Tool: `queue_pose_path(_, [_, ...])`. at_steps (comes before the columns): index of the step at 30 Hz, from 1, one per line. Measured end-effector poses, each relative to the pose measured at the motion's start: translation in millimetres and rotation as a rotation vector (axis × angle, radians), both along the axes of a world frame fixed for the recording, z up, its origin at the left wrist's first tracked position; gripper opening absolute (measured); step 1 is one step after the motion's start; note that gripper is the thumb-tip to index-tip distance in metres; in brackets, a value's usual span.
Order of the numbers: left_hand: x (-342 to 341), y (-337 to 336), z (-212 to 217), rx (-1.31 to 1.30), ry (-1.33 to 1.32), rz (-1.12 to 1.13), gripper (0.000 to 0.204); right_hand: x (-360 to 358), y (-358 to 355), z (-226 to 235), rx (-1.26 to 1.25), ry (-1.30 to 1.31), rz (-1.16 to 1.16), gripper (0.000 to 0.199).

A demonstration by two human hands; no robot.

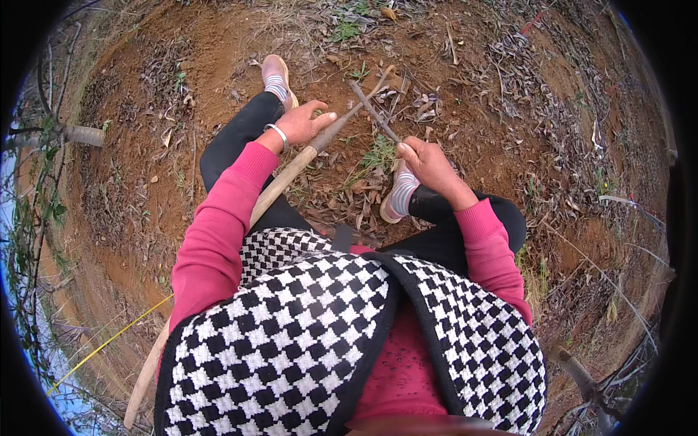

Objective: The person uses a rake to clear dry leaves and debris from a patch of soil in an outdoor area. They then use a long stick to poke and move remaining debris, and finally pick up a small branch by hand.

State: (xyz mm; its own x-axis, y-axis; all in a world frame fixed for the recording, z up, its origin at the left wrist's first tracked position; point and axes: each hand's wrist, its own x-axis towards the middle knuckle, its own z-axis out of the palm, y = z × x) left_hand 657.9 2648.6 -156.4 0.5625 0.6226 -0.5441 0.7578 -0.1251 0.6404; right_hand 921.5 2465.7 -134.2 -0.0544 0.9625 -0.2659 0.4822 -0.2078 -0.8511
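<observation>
A long tool with a pale wooden handle runs from under my left arm, over my left thigh, toward the ground ahead. Its dark metal socket narrows to a thin end whose exact shape I cannot make out. My left hand, with a white bracelet at the wrist, is just left of the socket; thumb and fingers stand apart, holding nothing. My right hand is closed round the lower end of a dark narrow bar. The bar slants up-left and crosses the tool's metal part near its tip.
My legs are spread, with pink shoes on reddish soil. Dry leaves and small green weeds lie about. A cut branch and leafy twigs are at the left, a yellow line lower left, bare branches lower right.
</observation>
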Motion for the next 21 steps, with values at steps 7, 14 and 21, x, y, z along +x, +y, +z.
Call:
queue_pose_path(7, [-24, -46, -53, -0.317, 0.208, 0.033, 0.07, 37, 6, -21, -0.177, 0.032, -0.421, 0.028])
queue_pose_path(14, [-92, -58, 24, -0.61, -0.201, 0.242, 0.051, 41, 6, -20, 0.014, 0.331, -0.596, 0.021])
queue_pose_path(21, [-149, -92, 118, -0.998, -0.435, 0.446, 0.059, 50, 14, -8, -0.046, 0.707, -0.762, 0.029])
